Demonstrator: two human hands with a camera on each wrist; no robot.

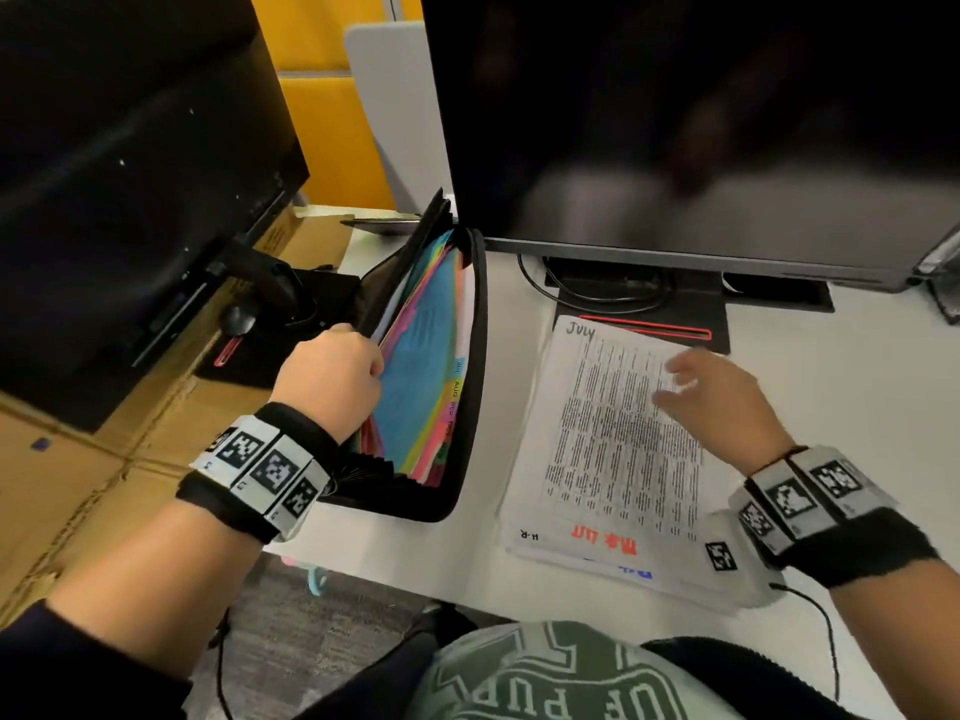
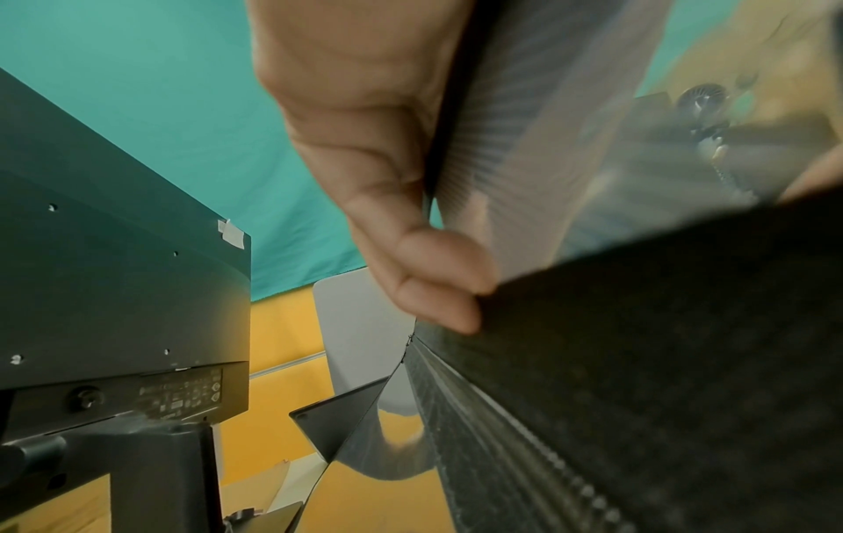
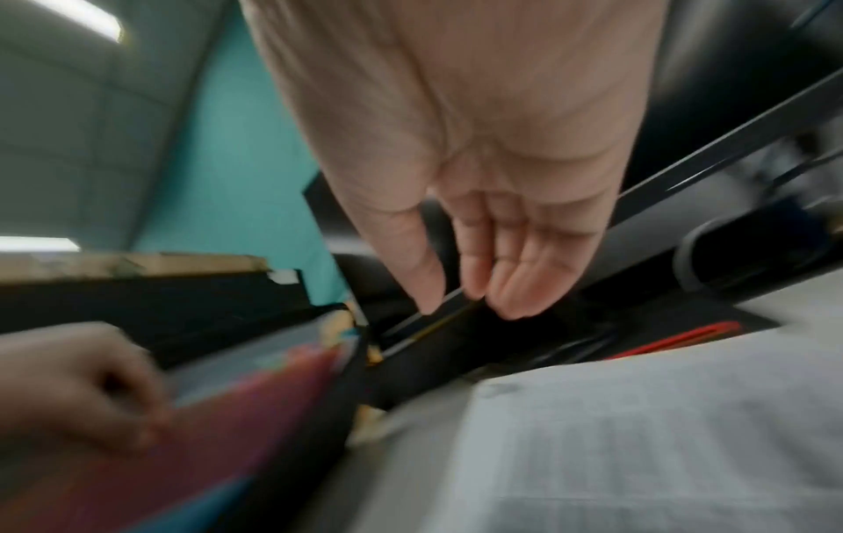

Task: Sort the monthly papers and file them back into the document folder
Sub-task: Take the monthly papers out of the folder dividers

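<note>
Your left hand [image 1: 332,379] grips the raised black flap of the folder [image 1: 467,387], thumb and curled fingers clamped on its edge; the left wrist view shows the thumb [image 2: 424,267] pressed on the dark cover. The folder lies open on the white desk [image 1: 852,387], left of centre, its far end touching the monitor's [image 1: 691,122] lower edge. Coloured dividers [image 1: 421,366] fan out inside it, blue uppermost, with small month tabs along the right side; most of the tab text is too small to read.

Just right of the folder, apart from it, the paper stack [image 1: 608,449] lies flat on the desk. The top sheet is headed "July" in handwriting and is dense with printed lines.

Your right hand [image 1: 711,392] is over the stack's upper right part, fingers spread and relaxed, holding nothing. It is blurred, so you cannot tell whether the fingertips touch the sheet. In the right wrist view the fingers [image 3: 515,274] hang straight and close together above the paper.

A second monitor [image 1: 119,163] stands to the left, over cardboard [image 1: 78,475].
</note>
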